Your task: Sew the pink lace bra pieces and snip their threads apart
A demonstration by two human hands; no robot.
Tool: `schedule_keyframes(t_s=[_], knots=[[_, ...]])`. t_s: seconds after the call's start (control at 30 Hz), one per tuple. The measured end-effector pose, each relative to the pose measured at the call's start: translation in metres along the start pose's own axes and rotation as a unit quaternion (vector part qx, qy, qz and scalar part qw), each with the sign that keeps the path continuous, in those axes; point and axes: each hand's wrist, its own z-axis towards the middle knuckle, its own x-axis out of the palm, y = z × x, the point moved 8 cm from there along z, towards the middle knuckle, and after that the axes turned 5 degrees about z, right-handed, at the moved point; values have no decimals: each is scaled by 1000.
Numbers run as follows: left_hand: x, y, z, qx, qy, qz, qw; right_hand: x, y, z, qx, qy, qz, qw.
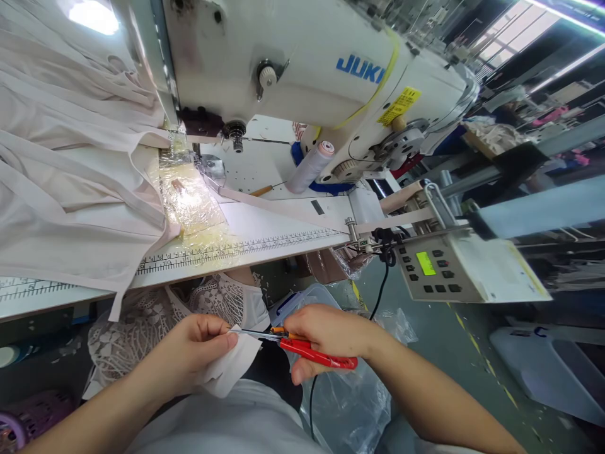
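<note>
My left hand (196, 350) is closed in a pinch on a small white fabric piece (231, 372), held low over my lap. My right hand (326, 337) grips red-handled thread snips (309, 351), their blades pointing left and meeting the top edge of the fabric piece beside my left fingertips. Both hands are below the front edge of the sewing table (283, 236), which carries a printed ruler scale. A white JUKI sewing machine (307, 69) stands above on the table.
Pale pink fabric (70, 176) is piled over the table's left side. A thread cone (309, 167) lies under the machine arm. A control box with a green display (435, 268) hangs at the right. Clear plastic bags (350, 403) and a bin sit below by my right arm.
</note>
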Motion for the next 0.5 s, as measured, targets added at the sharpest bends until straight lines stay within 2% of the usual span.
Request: schedule_keyframes(t_s=[0.23,0.5], knots=[[-2,0,1,5,2,8,1000,1,-5,1,41,-12,30,999],[-5,3,3,29,11,31,999,7,-15,8,8,-76,96,992]])
